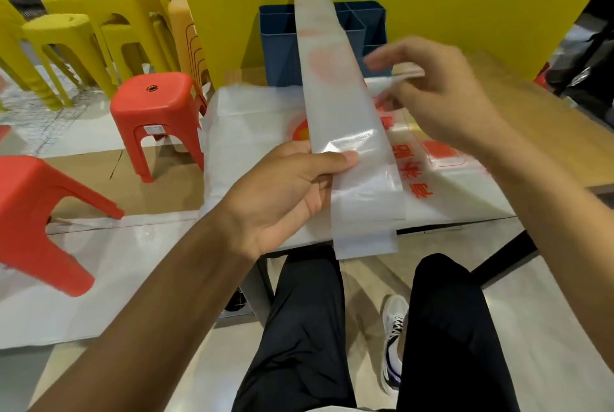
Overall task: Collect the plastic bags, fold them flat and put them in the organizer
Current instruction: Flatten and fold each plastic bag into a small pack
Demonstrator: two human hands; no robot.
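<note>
Behind the counter [518,106] stands a blue organizer [282,46]. Left hand [292,185] pinches a folded plastic bag [345,112] near the front edge. Right hand [442,96], blurry, hangs open.

Left arm: bare forearm reaches in from the lower left, angled up and to the right.
Left hand [292,185]: palm turned partly up, thumb lying across the top of a folded strip and pinching it against the curled fingers beneath.
Right arm: bare forearm comes in from the right edge, sloping down toward the left.
Right hand [442,92]: raised higher than the left, back of the hand toward the camera, fingers stretched leftward and blurred; whether they hold anything cannot be told.
Legs: seated, both in dark trousers.
</note>
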